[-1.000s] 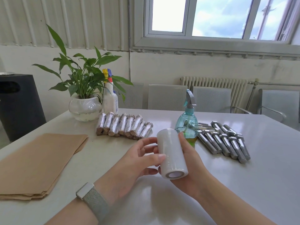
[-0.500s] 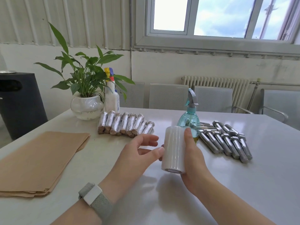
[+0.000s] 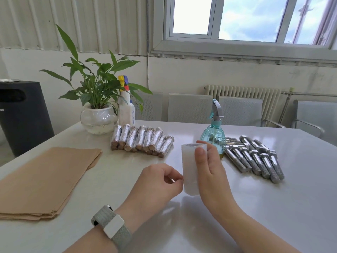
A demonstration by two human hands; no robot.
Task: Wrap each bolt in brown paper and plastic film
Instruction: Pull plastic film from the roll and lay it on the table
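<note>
Head view: the right hand (image 3: pixel 209 172) holds the roll of plastic film (image 3: pixel 189 170) upright on the table (image 3: pixel 273 207), thumb across its near face and fingers curled round the back. The roll's long axis is vertical, open core facing up. The left hand (image 3: pixel 156 183) sits just to the left of the roll, fingertips (image 3: pixel 179 177) pinched together at the lower side wall; whether they have caught the loose film edge cannot be told. The free end therefore lies leftward from the right-hand grip, so the left hand is the nearer one for drawing film off, probably sideways, across the roll's axis.

The bare bolts (image 3: pixel 255 159) lie in a row right of the roll, nearer the right hand. The wrapped bolts (image 3: pixel 142 139) lie behind the left hand, and the brown paper (image 3: pixel 45 178) is stacked far left, well apart from both hands
</note>
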